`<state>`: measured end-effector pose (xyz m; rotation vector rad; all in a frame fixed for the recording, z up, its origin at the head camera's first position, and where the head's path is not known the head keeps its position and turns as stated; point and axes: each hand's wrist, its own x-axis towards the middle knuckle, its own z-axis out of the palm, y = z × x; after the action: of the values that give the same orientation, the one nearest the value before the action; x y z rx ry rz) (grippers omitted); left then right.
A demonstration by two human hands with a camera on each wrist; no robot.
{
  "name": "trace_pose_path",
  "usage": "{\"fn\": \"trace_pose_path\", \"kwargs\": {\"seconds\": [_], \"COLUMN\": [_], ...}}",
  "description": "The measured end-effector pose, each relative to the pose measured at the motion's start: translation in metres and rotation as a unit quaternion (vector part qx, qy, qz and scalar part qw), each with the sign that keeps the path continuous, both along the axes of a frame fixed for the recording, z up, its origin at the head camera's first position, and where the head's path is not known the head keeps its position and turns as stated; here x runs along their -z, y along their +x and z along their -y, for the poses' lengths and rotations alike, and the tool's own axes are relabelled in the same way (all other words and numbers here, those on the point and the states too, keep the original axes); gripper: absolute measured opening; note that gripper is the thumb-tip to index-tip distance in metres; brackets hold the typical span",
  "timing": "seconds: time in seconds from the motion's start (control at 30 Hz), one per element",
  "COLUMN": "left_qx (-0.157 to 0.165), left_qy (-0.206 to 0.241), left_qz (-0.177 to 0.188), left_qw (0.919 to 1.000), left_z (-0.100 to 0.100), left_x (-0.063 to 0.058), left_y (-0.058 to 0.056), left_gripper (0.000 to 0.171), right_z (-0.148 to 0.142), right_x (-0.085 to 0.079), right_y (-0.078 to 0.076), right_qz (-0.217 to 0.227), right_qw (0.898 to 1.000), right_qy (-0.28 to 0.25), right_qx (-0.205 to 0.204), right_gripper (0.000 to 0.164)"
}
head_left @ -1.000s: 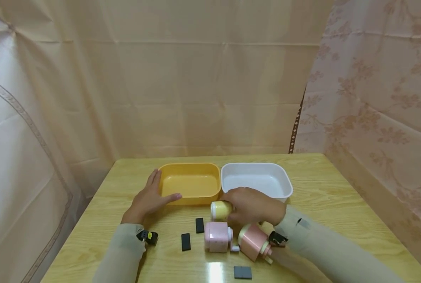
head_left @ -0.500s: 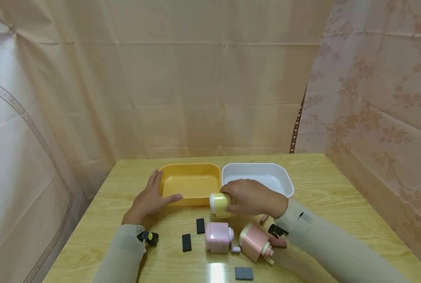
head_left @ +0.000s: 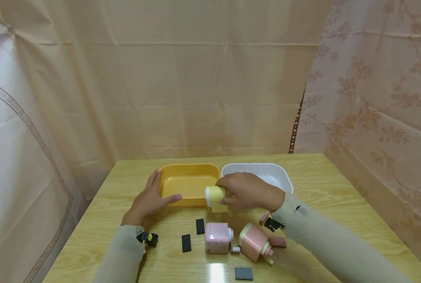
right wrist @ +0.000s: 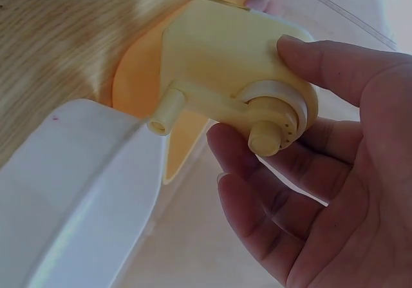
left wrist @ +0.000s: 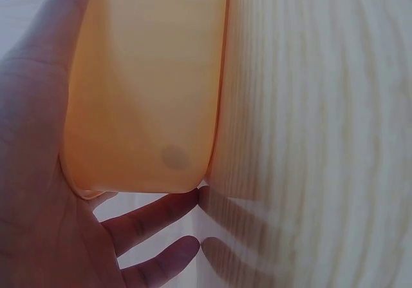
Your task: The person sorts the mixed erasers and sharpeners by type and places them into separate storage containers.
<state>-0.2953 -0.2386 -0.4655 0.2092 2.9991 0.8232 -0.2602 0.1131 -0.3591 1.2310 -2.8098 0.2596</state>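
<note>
My right hand [head_left: 249,192] holds a pale yellow crank pencil sharpener [right wrist: 219,49] between thumb and fingers. In the head view this sharpener overlaps the front right of the yellow-orange bin [head_left: 191,179], raised over the table. The right wrist view shows its crank handle and round knob facing the camera. My left hand [head_left: 148,200] rests against the bin's left end, thumb stretched along the front wall and straight fingers at the side. Nearer me lie a light pink crank pencil sharpener [head_left: 217,237] and a salmon-pink one [head_left: 253,243], both on their sides.
A white bin [head_left: 285,179] stands right beside the yellow-orange one. Two black rectangular blocks [head_left: 186,243] lie left of the pink sharpener, and a dark grey block [head_left: 243,273] sits near the front. Two reddish blocks [head_left: 277,241] lie by the right forearm. Curtains surround the table.
My right hand has lifted the yellow sharpener from the table and carried it slightly left toward the yellow-orange bin. The left hand stays in place.
</note>
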Motion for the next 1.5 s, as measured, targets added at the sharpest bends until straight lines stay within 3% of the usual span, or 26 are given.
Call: {"fn": "trace_pose_path", "kwargs": {"seconds": [0.73, 1.23, 1.5], "left_qx": [-0.003, -0.014, -0.009], "left_qy": [0.002, 0.010, 0.012], "left_qz": [-0.001, -0.001, -0.005], "left_qw": [1.0000, 0.9998, 0.9999], "left_z": [0.000, 0.000, 0.001], "left_x": [0.000, -0.002, 0.003], "left_y": [0.001, 0.002, 0.000], "left_gripper": [0.136, 0.137, 0.137], "right_z": [0.013, 0.029, 0.034], "right_x": [-0.012, -0.012, -0.010], "right_y": [-0.012, -0.030, -0.038], "right_qz": [-0.027, 0.003, -0.012], "right_qw": [1.000, 0.999, 0.999], "right_qy": [-0.010, -0.017, -0.013], "right_qx": [-0.003, 0.034, 0.038], "right_gripper": [0.022, 0.035, 0.036]}}
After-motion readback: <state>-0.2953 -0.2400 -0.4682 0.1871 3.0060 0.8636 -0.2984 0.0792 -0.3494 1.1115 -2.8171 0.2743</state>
